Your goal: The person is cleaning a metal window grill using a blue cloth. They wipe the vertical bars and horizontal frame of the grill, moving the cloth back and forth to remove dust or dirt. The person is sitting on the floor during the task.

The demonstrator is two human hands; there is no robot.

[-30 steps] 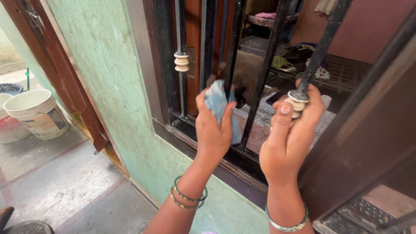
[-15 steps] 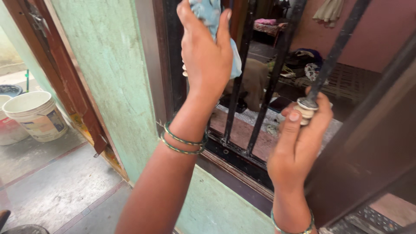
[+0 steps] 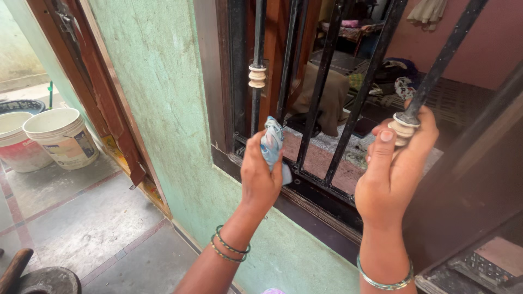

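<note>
My left hand (image 3: 260,175) grips a light blue cloth (image 3: 272,142) and presses it low against a black window bar (image 3: 285,60), just above the dark sill (image 3: 305,204). My right hand (image 3: 393,170) is wrapped around another black bar (image 3: 442,57) at its cream ringed collar (image 3: 403,126). Both wrists wear bangles. A second cream collar (image 3: 257,76) sits on the leftmost bar.
The window grille is set in a green plastered wall (image 3: 158,87). A brown door frame (image 3: 92,81) stands to the left. Two white buckets (image 3: 60,136) rest on the grey tiled floor (image 3: 87,223). Through the bars I see a room with clothes and a bed.
My left hand with the cloth went up the bar half a second ago and has come back down to its base. My right hand kept its grip.
</note>
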